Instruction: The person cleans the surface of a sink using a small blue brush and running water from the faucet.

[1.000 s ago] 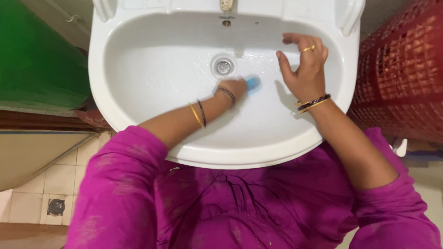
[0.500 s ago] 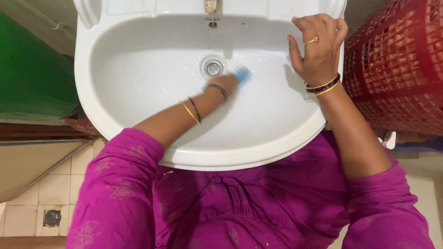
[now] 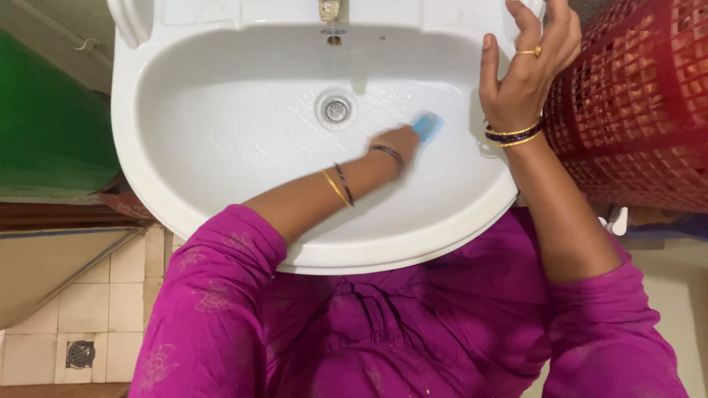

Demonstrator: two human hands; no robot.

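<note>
My left hand [image 3: 397, 141], closed round the blue scrubber [image 3: 427, 125], has slid right, away from the drain [image 3: 335, 110]. My right hand [image 3: 525, 70], fingers loosely spread, has lifted toward the white sink [image 3: 221, 214] rim.

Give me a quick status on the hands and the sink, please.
Left hand shut on blue scrubber, pressed to the wet sink right of the drain. Right hand open, empty, at the rim. Nothing in the way.
</note>
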